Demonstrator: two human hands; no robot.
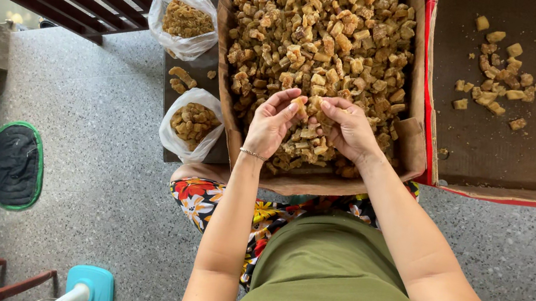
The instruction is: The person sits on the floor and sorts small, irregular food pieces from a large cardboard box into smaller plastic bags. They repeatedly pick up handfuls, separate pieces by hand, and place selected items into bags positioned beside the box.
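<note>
Head view shows the left hand (pixel 271 124) and right hand (pixel 352 131) meeting over the near end of the cardboard box (pixel 415 140), each grip pinched narrow on one golden-brown chunk (pixel 308 104) lifted just above the heap (pixel 319 32), apparently for inspection, with two filled plastic bags (pixel 192 124) left of the grip.

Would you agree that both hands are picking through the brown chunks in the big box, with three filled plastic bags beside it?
Not quite: the head view shows two plastic bags, not three. Both the left hand and right hand are indeed in the brown chunks in the big box.
</note>
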